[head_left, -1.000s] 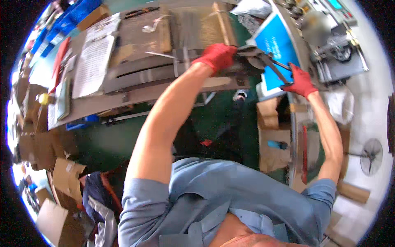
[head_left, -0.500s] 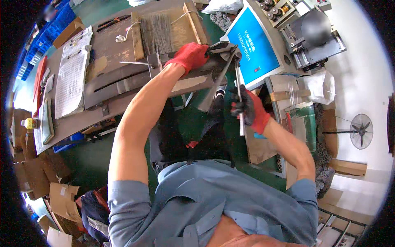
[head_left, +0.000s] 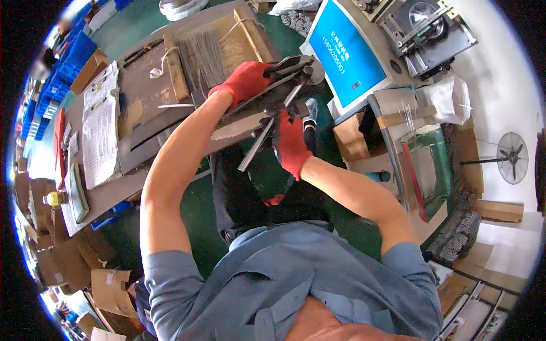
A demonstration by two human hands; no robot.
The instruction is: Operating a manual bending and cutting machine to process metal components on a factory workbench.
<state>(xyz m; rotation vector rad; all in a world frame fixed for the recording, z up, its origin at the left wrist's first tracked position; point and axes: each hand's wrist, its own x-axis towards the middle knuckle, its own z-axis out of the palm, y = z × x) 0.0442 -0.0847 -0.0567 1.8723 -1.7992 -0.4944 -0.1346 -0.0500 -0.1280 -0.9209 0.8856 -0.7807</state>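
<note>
My right hand (head_left: 292, 145), in a red glove with dark fingers, is closed round a long round metal bar (head_left: 255, 149). Slanting up and away, this bar reaches a dark metal pivot fixture (head_left: 307, 73) at the bench's right end. My left hand (head_left: 247, 80), gloved alike, is closed beside that fixture; what its fingers hold is hidden. A thin metal strip (head_left: 259, 95) passes just below the left hand toward the fixture. Beyond that hand, a bundle of thin straight wires (head_left: 200, 57) lies on the bench between two wooden strips (head_left: 176, 68).
The brown workbench (head_left: 142, 94) carries paper sheets (head_left: 101, 131) and pliers (head_left: 142, 50). Right of it stands a machine with a blue panel (head_left: 341, 57). A side table with a green-tinted sheet (head_left: 429, 165) and a floor fan (head_left: 512, 158) are further right. Cardboard boxes (head_left: 114, 290) lie at lower left.
The bar has swung leftward with my right hand, from near vertical to slanting toward my body. My left hand has shifted slightly left and stays beside the fixture.
</note>
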